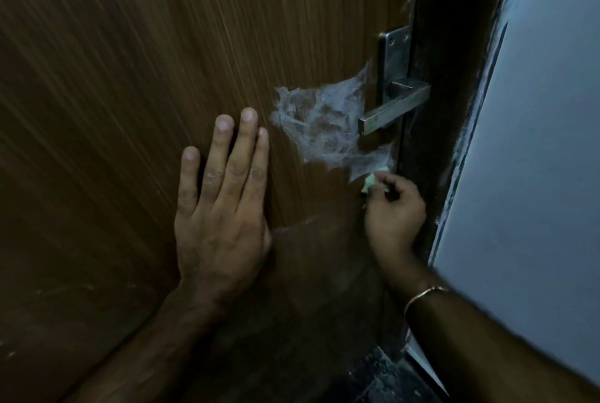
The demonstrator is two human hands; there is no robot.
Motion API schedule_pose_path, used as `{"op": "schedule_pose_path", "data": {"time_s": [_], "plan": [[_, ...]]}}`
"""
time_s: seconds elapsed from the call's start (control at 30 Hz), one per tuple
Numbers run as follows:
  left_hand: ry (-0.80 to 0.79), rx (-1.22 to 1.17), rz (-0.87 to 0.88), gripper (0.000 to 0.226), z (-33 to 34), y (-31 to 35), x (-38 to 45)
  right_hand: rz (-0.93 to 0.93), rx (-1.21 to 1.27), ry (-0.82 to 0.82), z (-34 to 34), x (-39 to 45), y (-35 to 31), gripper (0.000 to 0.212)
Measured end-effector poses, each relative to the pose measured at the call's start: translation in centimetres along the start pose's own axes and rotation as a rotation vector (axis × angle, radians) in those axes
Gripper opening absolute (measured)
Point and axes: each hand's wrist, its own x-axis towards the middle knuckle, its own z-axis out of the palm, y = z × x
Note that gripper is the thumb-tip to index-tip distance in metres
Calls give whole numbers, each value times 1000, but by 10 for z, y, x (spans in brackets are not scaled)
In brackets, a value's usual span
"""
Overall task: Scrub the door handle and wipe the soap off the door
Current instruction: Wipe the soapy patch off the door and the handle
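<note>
A brown wooden door [146,61] fills most of the view. A steel lever handle [393,110] on a tall steel plate [394,58] sits near its right edge. White soap foam [321,123] is smeared on the wood left of and below the handle. My left hand [220,204] lies flat on the door, fingers apart, left of the foam. My right hand [393,208] is below the handle, closed around a small pale green scrubber [370,183] that touches the foam's lower edge.
A dark door frame [451,110] runs down the right of the door. A pale blue-grey wall [535,159] stands beyond it. Dark speckled floor [383,376] shows at the bottom. A thin bangle [422,294] circles my right wrist.
</note>
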Motion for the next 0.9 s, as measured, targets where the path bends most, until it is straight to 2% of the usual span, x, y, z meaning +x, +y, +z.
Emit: {"op": "schedule_pose_path", "data": {"time_s": [0.07,0.2,0.33,0.47,0.6,0.7,0.83,0.9], "plan": [[-6,7,-9,61,-1,2,-1,-60,5,-72,-2,-13,2,23],[-5,5,0,65,-3,2,0,80,4,70,-1,14,-2,22],[-18,11,-6,71,-5,3,-1,-123,-41,-32,-4,8,-9,23],[-23,8,3,73,-7,3,0,-18,-2,36,-2,22,-18,23],[-21,1,-2,73,-5,3,-1,-156,-77,-20,-6,23,-20,23],[-22,7,2,72,-5,2,0,-117,-64,-7,-8,28,-23,23],[-16,4,-1,67,-3,2,-1,-228,-88,-57,-9,26,-26,20],[-13,6,-9,67,-4,3,-1,-190,-79,-44,-10,27,-26,20]]}}
